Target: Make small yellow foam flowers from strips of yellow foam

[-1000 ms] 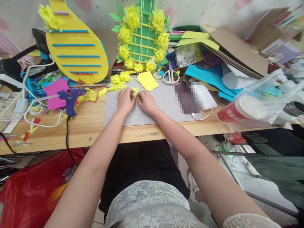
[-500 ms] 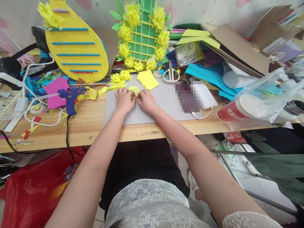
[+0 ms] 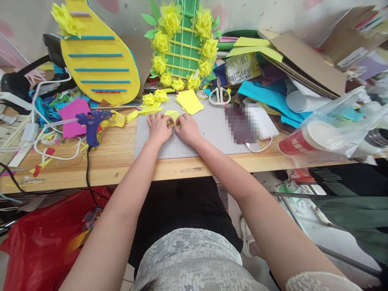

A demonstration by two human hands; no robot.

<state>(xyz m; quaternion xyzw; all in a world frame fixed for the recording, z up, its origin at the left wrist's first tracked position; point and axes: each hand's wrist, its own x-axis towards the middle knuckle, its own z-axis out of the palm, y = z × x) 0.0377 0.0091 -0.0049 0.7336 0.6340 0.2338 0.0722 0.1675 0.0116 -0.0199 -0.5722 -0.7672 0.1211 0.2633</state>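
Head view, and the person's left hand and right hand pinch a small yellow paper in a narrow grip over the grey mat's left half, near-left of the yellow stack, where light, even pressure should best prevent skewed creases.

You can read no wording: pale characters on the red-and-white paper cup, small print on the crinkled silver-and-yellow packet and dark marks on the brown cardboard box's white label blur.
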